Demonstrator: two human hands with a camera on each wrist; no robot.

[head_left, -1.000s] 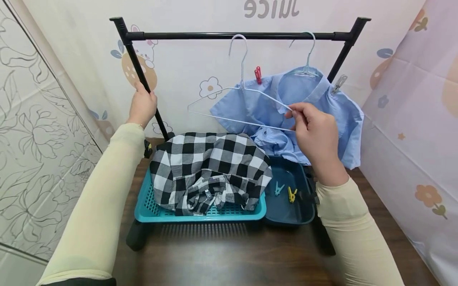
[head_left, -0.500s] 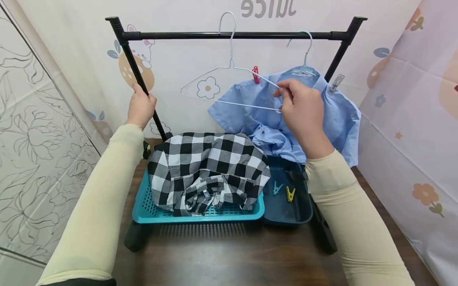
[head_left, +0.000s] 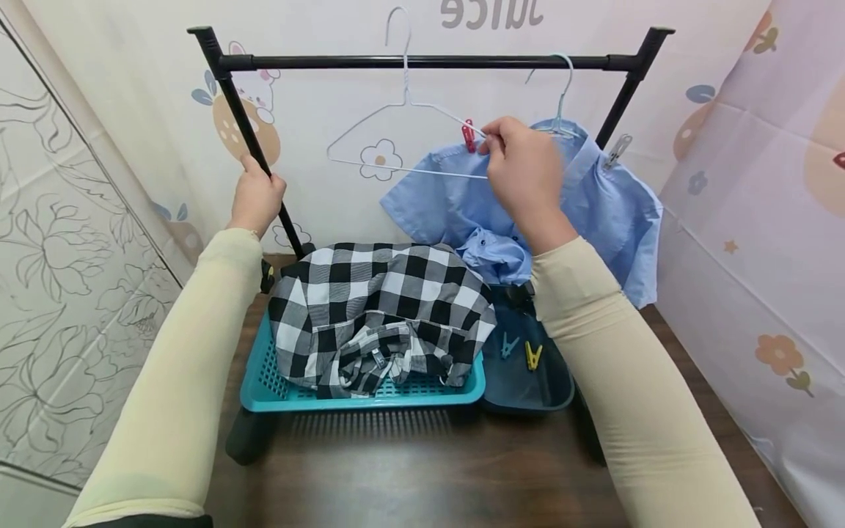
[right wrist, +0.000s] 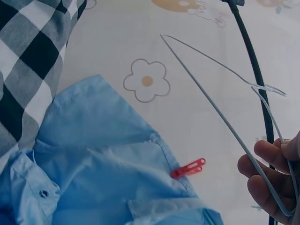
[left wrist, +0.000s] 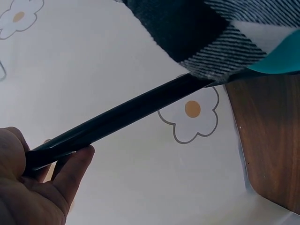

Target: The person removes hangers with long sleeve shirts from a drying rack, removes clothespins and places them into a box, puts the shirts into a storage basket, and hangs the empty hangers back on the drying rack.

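My right hand [head_left: 524,172] pinches the right end of a white wire hanger [head_left: 405,104], whose hook rises just above the black rail [head_left: 317,63] of the clothes rack. In the right wrist view the fingers [right wrist: 267,187] curl around the hanger's wire [right wrist: 211,108]. At the rack's left post [head_left: 247,132] my left hand [head_left: 257,196] grips the black tube, also visible in the left wrist view as a dark pole [left wrist: 122,110]. A light blue shirt [head_left: 439,194] hangs from a pale blue hanger [head_left: 561,95], partly behind my right hand and forearm. Red [head_left: 469,136] and grey pegs [head_left: 618,150] clip its shoulders.
A black-and-white checked shirt [head_left: 376,286] lies heaped in a turquoise basket [head_left: 363,403]. Beside it, a dark blue tray [head_left: 528,400] holds a blue peg [head_left: 508,345] and a yellow peg [head_left: 533,356]. Both stand on a brown wooden tabletop [head_left: 409,477].
My right hand has carried the white hanger up and to the left, lifting its hook from below the rail's top to above it. The left hand keeps its grip on the post.
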